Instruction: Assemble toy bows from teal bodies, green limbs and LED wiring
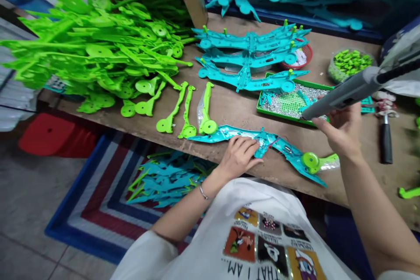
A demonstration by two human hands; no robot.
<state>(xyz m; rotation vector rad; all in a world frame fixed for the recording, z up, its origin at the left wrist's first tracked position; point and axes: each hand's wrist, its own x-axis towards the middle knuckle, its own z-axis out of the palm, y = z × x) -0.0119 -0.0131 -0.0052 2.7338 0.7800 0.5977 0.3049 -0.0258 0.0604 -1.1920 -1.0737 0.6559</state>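
Observation:
A long teal plastic frame (226, 133) lies along the near edge of the wooden bench (236, 109), with a green wheel arm (313, 161) fitted at its right end. My left hand (241, 153) presses flat on the middle of this frame, fingers stretched over it. My right hand (341, 129) is wrapped round the grip of a grey power screwdriver (344, 92), held above the bench. The tool's tip hangs over a green tray (262, 107) of small silver screws.
A big heap of green plastic parts (95, 48) fills the bench's left side; several green arms (187, 113) lie beside it. Stacked teal frames (249, 52) sit behind the tray. A tub of green pegs (349, 63) and a black-handled tool (386, 140) are at right. Teal parts (170, 179) lie on the floor mat.

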